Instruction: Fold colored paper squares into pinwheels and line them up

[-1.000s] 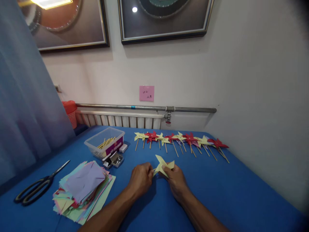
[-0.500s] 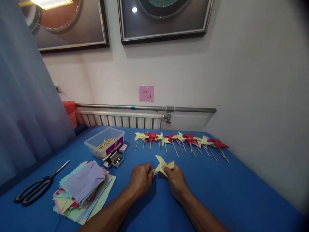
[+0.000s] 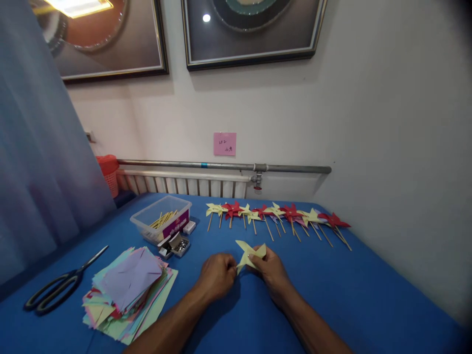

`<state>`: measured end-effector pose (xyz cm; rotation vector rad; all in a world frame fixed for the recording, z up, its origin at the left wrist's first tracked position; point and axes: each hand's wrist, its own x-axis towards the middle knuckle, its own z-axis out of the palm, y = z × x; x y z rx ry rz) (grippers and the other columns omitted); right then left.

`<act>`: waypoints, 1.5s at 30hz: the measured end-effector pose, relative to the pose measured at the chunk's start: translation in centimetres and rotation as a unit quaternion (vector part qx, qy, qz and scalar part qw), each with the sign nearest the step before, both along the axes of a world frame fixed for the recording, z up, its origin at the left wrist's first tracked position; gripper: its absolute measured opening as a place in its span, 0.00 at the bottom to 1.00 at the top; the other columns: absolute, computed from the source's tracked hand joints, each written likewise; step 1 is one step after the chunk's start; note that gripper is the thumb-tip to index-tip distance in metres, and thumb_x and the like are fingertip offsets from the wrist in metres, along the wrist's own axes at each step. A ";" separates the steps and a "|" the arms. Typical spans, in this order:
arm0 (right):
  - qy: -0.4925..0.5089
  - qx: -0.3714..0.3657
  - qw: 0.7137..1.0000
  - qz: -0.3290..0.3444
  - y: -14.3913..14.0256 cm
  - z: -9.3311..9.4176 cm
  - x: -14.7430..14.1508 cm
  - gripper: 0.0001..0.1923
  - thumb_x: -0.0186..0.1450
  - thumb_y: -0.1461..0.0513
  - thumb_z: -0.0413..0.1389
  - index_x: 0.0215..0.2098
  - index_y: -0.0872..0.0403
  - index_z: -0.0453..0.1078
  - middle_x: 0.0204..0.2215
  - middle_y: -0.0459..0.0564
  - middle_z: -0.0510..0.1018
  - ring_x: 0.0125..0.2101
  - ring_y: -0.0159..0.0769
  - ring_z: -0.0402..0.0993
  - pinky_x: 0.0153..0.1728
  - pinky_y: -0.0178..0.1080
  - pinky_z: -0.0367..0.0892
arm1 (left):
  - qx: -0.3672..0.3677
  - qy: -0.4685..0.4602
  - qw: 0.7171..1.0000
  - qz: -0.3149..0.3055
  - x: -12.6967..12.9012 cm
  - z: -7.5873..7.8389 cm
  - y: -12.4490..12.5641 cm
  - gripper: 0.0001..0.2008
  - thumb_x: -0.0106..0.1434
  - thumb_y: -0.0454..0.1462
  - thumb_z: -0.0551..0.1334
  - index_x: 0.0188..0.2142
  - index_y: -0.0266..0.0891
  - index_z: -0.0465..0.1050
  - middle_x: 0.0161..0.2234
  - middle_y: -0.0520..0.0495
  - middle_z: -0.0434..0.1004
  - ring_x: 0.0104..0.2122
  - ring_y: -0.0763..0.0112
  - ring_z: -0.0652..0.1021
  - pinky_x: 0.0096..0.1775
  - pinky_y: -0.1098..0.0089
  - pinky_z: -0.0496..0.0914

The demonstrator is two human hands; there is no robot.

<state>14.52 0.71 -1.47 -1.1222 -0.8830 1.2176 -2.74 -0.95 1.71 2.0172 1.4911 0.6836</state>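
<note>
A pale yellow paper pinwheel is held just above the blue table, its blades folded to the middle. My right hand pinches it from the right, the thumb pressed near its centre. My left hand is closed at the pinwheel's lower left, fingers wrapped round its thin stick, which is mostly hidden by the fist. Beyond my hands lies a row of finished red and yellow pinwheels on wooden sticks.
At the left are a stack of coloured paper and black-handled scissors. Behind them stand a clear plastic box of wooden sticks and an open small box of metal pins. A wall closes the right side.
My left fist has shifted slightly right, closer to the pinwheel, and less of the stick shows. The pinwheel has tilted a little; my right hand keeps its grip.
</note>
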 end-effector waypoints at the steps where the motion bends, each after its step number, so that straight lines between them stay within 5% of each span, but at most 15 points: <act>1: -0.006 0.002 1.000 0.003 0.1 0.0 0.1 0.17 0.45 0.59 0.68 0.32 0.52 0.71 0.24 0.42 0.78 0.26 0.39 0.76 0.29 0.38 0.75 | -0.012 -0.001 1.000 -0.002 0.0 0.1 0.0 0.08 0.57 0.31 0.58 0.29 0.40 0.76 0.28 0.52 0.78 0.29 0.71 0.73 0.31 0.72 0.57; 10: -0.004 0.012 1.000 0.007 -0.1 0.1 0.1 0.19 0.48 0.56 0.68 0.37 0.52 0.73 0.28 0.46 0.81 0.28 0.41 0.78 0.29 0.40 0.76 | -0.093 -0.081 0.992 -0.002 0.0 -0.6 0.5 0.06 0.55 0.32 0.58 0.27 0.38 0.74 0.21 0.54 0.70 0.23 0.74 0.69 0.26 0.73 0.57; 17: 0.035 0.004 0.999 -0.031 -0.1 0.7 0.5 0.22 0.52 0.47 0.67 0.37 0.53 0.72 0.34 0.51 0.81 0.29 0.40 0.79 0.31 0.41 0.75 | -0.147 -0.234 0.959 0.064 0.3 -1.0 1.4 0.03 0.54 0.33 0.60 0.24 0.38 0.69 0.16 0.57 0.63 0.17 0.77 0.62 0.22 0.74 0.55; 20: -0.046 0.020 0.998 -0.049 -1.1 1.0 0.2 0.20 0.56 0.46 0.63 0.34 0.52 0.71 0.27 0.46 0.78 0.23 0.35 0.74 0.25 0.37 0.69 | -0.152 -0.301 0.936 0.103 0.2 -1.0 2.0 0.04 0.51 0.33 0.62 0.22 0.38 0.67 0.15 0.58 0.63 0.16 0.78 0.61 0.21 0.74 0.55; 22: -0.138 0.036 0.990 -0.001 -2.3 1.2 -0.6 0.17 0.58 0.46 0.60 0.30 0.51 0.69 0.19 0.41 0.72 0.18 0.32 0.66 0.20 0.34 0.60 | -0.160 -0.338 0.920 0.121 0.2 -1.0 2.3 0.06 0.50 0.33 0.63 0.22 0.38 0.67 0.14 0.58 0.63 0.15 0.79 0.62 0.21 0.75 0.55; 28: -0.390 0.107 0.909 0.103 -5.0 1.4 -3.6 0.11 0.63 0.56 0.54 0.25 0.51 0.68 0.20 0.43 0.74 0.22 0.33 0.67 0.25 0.35 0.55 | -0.173 -0.425 0.880 0.119 0.3 -0.8 2.3 0.09 0.49 0.37 0.66 0.23 0.38 0.67 0.14 0.57 0.65 0.14 0.78 0.65 0.20 0.75 0.57; 45: -0.451 0.075 0.887 0.066 -4.4 0.1 -4.0 0.08 0.63 0.60 0.54 0.25 0.50 0.69 0.21 0.45 0.79 0.22 0.34 0.70 0.25 0.34 0.52 | -0.185 -0.450 0.866 0.117 0.8 -1.5 2.2 0.13 0.48 0.41 0.68 0.24 0.38 0.66 0.15 0.57 0.66 0.14 0.79 0.64 0.19 0.75 0.59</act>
